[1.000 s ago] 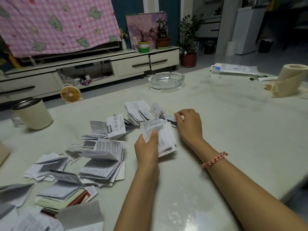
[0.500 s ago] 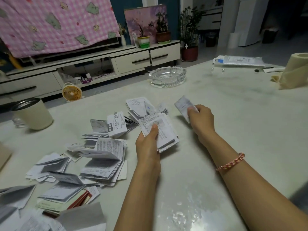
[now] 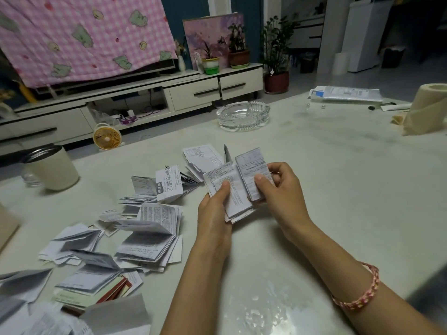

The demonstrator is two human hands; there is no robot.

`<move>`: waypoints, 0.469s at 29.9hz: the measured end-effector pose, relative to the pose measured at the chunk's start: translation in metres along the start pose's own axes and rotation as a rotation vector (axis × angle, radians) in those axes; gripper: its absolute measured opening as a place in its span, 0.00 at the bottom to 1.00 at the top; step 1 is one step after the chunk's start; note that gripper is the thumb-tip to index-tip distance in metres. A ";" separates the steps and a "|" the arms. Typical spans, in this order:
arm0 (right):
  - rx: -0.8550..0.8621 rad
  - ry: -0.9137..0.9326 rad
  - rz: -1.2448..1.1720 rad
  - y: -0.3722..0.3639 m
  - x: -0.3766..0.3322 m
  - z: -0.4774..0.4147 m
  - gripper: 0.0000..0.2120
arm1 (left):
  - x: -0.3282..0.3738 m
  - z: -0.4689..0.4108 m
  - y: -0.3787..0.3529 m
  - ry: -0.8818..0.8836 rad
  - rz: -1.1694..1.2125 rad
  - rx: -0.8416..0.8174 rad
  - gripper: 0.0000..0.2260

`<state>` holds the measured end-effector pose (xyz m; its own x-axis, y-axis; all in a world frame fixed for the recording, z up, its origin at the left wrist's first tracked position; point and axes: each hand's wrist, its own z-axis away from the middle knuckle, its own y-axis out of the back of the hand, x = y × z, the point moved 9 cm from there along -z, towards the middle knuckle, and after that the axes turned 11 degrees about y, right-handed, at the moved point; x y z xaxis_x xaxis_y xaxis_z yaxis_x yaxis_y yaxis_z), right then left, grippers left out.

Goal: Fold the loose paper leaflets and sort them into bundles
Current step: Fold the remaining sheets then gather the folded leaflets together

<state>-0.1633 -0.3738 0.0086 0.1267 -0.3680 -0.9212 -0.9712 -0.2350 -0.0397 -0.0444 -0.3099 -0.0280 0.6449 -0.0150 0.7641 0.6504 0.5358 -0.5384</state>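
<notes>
Paper bundle gripped in left hand, thumb on top, over the table. Right hand pinches one folded leaflet beside it. Print unreadable; loose leaflets at left cut off by frame edge.

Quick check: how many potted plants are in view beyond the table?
3. Two stand on the low cabinet, in a green-and-white pot and a brown pot. The third stands on the floor in a red-brown pot, off the cabinet's right end. More may be hidden.
</notes>
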 end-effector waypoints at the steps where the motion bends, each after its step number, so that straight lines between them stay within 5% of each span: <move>1: -0.009 -0.018 -0.024 -0.002 0.001 0.000 0.07 | 0.001 -0.001 0.002 -0.009 -0.004 -0.003 0.12; 4: -0.054 -0.061 -0.090 -0.006 0.002 0.002 0.07 | 0.009 0.005 0.008 -0.146 -0.096 0.102 0.11; 8: -0.104 -0.132 -0.076 -0.012 0.011 0.005 0.05 | 0.036 0.029 0.010 -0.559 -0.498 0.328 0.28; 11: -0.116 -0.186 -0.080 -0.015 0.017 0.008 0.05 | 0.040 0.034 0.000 -0.716 -0.726 0.341 0.20; 14: -0.100 -0.218 -0.102 -0.013 0.020 0.008 0.05 | 0.039 0.029 0.002 -0.695 -0.767 0.364 0.14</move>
<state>-0.1502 -0.3709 -0.0125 0.1661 -0.1376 -0.9765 -0.9293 -0.3532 -0.1083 -0.0298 -0.2847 0.0113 -0.3222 -0.0326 0.9461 0.5510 0.8063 0.2154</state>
